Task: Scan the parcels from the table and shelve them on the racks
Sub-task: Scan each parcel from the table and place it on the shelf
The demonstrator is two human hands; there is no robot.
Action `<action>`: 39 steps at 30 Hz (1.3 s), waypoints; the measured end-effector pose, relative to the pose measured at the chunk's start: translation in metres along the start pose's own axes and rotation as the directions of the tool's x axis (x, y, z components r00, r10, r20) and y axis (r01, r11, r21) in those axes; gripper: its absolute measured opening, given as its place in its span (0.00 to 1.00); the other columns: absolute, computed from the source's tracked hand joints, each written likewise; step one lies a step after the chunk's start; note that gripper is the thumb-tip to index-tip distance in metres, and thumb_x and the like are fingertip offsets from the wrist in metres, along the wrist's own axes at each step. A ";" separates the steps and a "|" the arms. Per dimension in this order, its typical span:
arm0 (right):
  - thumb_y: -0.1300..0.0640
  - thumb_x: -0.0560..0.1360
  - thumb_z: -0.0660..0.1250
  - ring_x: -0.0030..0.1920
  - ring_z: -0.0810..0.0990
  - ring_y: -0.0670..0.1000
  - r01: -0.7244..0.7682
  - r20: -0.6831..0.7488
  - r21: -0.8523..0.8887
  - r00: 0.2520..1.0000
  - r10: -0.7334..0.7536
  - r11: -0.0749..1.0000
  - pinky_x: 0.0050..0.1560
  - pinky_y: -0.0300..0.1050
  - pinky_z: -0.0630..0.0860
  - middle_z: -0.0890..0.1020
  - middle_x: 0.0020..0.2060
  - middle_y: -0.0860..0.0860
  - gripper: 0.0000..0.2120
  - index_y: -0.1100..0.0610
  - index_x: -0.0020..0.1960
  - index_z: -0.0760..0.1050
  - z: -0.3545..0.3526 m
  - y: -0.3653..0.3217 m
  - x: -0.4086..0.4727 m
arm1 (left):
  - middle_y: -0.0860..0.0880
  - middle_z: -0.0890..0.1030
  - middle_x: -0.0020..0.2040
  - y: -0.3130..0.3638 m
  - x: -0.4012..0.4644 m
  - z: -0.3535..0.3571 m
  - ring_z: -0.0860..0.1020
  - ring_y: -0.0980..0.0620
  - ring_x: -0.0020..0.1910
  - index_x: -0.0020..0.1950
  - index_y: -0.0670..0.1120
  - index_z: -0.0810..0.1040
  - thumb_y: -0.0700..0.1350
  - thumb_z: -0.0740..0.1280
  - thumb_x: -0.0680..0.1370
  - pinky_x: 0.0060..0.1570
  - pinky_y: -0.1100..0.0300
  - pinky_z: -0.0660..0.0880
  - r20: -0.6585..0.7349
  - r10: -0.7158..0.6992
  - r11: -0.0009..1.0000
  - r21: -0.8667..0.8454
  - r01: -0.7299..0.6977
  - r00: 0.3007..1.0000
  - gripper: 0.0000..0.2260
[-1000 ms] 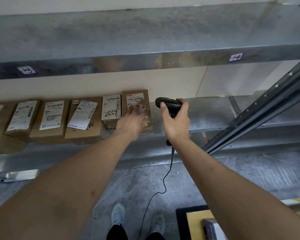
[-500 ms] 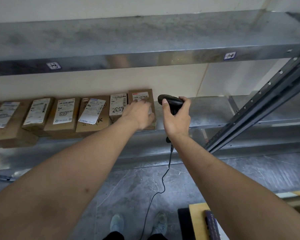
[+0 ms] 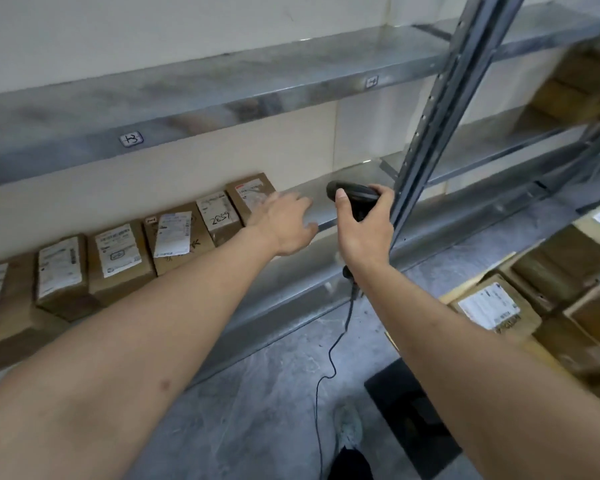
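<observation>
Mid-frame, the left hand (image 3: 284,225) hangs relaxed, fingers loose, by the last cardboard parcel (image 3: 253,197) on the shelf (image 3: 357,174); right hand (image 3: 364,230) grips a black barcode scanner (image 3: 355,197).

Two forearms enter from the lower corners, both bare to the frame edge, with no sleeve showing. The left forearm (image 3: 146,341) carries a small dark mark on its upper surface. The left hand (image 3: 284,223) and right hand (image 3: 364,233) are ungloved; the right thumbnail is short. Below, a dark trouser leg (image 3: 352,464) ends at a light grey-green sneaker (image 3: 349,427) with a pale sole. The image is too soft to show the sneaker's lacing.
</observation>
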State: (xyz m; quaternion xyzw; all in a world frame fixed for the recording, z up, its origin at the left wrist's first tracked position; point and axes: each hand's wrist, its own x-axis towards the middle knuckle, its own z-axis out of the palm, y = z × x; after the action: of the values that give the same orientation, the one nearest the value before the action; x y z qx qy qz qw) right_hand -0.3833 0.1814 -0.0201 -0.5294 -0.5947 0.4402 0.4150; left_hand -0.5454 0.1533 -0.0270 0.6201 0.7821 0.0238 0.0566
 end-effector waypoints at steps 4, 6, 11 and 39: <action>0.39 0.81 0.68 0.53 0.81 0.50 -0.041 -0.138 -0.003 0.990 0.040 0.999 0.56 0.50 0.79 0.79 0.51 0.42 0.21 0.43 0.69 0.65 -0.037 0.003 -0.041 | 0.48 0.74 0.75 0.026 -0.027 -0.003 0.70 0.41 0.74 0.79 0.51 0.69 0.64 0.59 0.81 0.73 0.40 0.68 0.000 0.148 0.989 0.001 -0.148 0.989 0.30; 0.39 0.81 0.68 0.52 0.81 0.50 -0.056 -0.197 -0.009 0.979 0.053 0.998 0.52 0.49 0.81 0.78 0.49 0.42 0.21 0.43 0.68 0.65 -0.057 0.007 -0.057 | 0.48 0.75 0.73 0.044 -0.037 -0.004 0.72 0.42 0.72 0.78 0.51 0.70 0.64 0.60 0.81 0.73 0.37 0.68 0.015 0.213 0.977 -0.004 -0.213 0.977 0.29; 0.39 0.82 0.68 0.51 0.80 0.48 -0.088 -0.306 -0.011 0.949 0.081 0.996 0.40 0.39 0.74 0.79 0.54 0.47 0.22 0.44 0.70 0.65 -0.107 0.021 -0.086 | 0.49 0.75 0.74 0.093 -0.052 0.003 0.72 0.42 0.73 0.78 0.53 0.70 0.67 0.59 0.77 0.72 0.40 0.70 0.053 0.322 0.947 -0.010 -0.322 0.945 0.32; 0.43 0.82 0.69 0.47 0.78 0.38 -0.314 -0.348 0.032 0.887 0.305 0.949 0.46 0.38 0.72 0.77 0.48 0.36 0.21 0.46 0.70 0.66 -0.338 0.182 -0.043 | 0.46 0.77 0.64 0.365 -0.037 0.127 0.76 0.42 0.64 0.68 0.47 0.75 0.70 0.61 0.68 0.60 0.42 0.77 0.281 0.246 0.969 -0.094 -0.229 0.928 0.37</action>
State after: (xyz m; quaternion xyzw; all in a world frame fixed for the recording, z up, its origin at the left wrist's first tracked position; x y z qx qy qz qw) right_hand -0.0070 0.1766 -0.1064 -0.6922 -0.4253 0.3924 0.4314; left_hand -0.1688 0.1966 -0.1116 0.7050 0.6834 -0.0374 0.1860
